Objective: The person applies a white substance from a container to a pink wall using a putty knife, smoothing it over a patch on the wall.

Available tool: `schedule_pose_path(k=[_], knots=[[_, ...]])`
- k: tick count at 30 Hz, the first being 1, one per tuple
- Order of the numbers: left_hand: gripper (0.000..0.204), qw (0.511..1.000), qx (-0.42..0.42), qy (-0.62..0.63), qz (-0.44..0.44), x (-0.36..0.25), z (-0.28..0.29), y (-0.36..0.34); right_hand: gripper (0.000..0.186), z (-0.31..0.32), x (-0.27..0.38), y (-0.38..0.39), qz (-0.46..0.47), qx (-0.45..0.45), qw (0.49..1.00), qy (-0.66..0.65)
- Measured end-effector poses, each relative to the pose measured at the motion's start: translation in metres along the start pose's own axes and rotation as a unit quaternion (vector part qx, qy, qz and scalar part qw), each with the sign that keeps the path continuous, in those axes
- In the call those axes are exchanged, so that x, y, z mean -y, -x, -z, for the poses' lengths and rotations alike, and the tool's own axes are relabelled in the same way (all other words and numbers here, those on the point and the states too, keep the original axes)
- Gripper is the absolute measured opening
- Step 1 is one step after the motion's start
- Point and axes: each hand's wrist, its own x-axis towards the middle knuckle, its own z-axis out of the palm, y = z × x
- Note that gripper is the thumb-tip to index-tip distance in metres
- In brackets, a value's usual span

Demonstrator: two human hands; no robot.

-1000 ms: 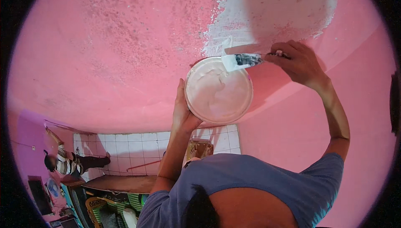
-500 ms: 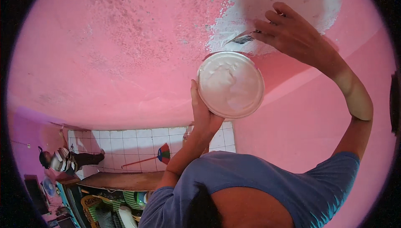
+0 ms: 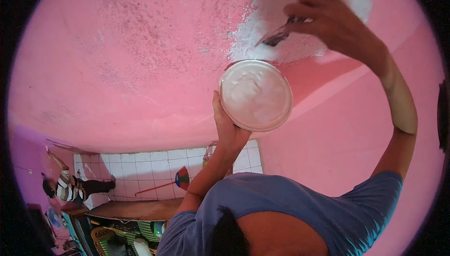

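My left hand is closed around the lower left side of a round tub of smooth white paste, its open top in view. Above it, the fingers of my right hand are bent around a putty knife, which is partly blurred. The blade points down and left at the white-coated patch on the pink wall. Whether the blade touches the wall I cannot tell. The tub sits just below the patch's lower edge.
Dark speckles and worn paint mark the wall left of the patch. Below lie a white tiled floor and a broom with a red handle. Another person stands far left, an arm raised to the wall. A wooden board and baskets are at lower left.
My right hand has risen with the putty knife, its blade tilting more steeply. The tub has shifted slightly left in view. The other person's arm has moved a little.
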Motion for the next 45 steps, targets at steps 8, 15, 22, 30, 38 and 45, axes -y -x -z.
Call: schedule_pose_path(k=[8,15,22,30,38,45], knots=[[0.054,0.997,-0.069,0.028,0.018,-0.001,-0.006,-0.004,0.027,0.033,-0.021,-0.011,-0.030,0.085,0.993,0.082],[0.055,0.999,-0.051,0.003,0.003,0.000,-0.003,-0.003,0.029,0.044,-0.026,-0.008,-0.089,0.057,0.994,0.022],[0.044,0.994,0.054,-0.054,-0.072,0.002,-0.003,0.004,0.032,0.037,-0.028,0.006,-0.098,0.060,0.992,0.043],[0.041,0.999,0.022,-0.026,-0.031,-0.003,0.001,0.002,0.033,0.025,-0.019,0.027,-0.130,-0.007,0.991,-0.023],[0.043,0.993,0.100,-0.022,-0.064,0.000,0.005,0.006,0.033,0.029,-0.013,0.041,-0.173,-0.001,0.985,0.024],[0.055,0.999,-0.031,-0.024,0.024,-0.001,0.008,0.004,0.030,0.007,0.001,0.023,-0.150,-0.067,0.986,0.005]])
